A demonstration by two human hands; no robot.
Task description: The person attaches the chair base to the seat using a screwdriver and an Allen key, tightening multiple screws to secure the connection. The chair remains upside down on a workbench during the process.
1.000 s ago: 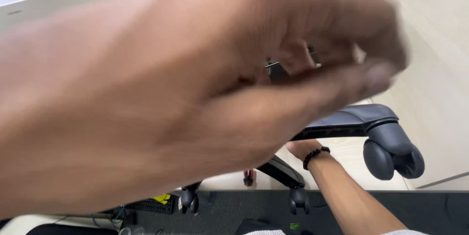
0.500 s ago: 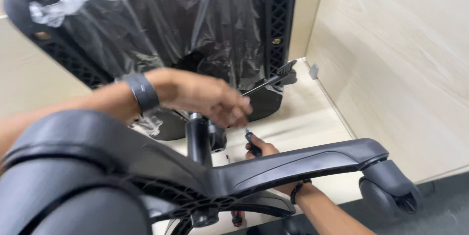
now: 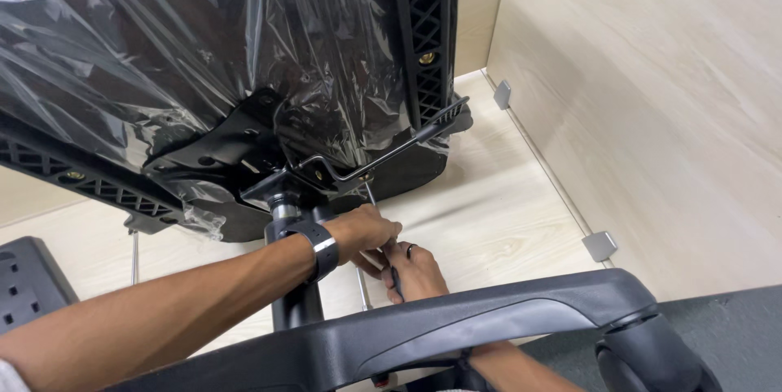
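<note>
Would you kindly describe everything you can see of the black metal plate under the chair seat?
The black metal plate is a flat, painted-steel-looking bracket with several holes, fixed to the underside of the plastic-wrapped seat, which lies tipped on its side on the pale wooden desk. Clear wrap partly covers it. A bent black lever rod runs out from it to the right, and the chrome-topped column meets it below. Neither hand touches it.
</note>
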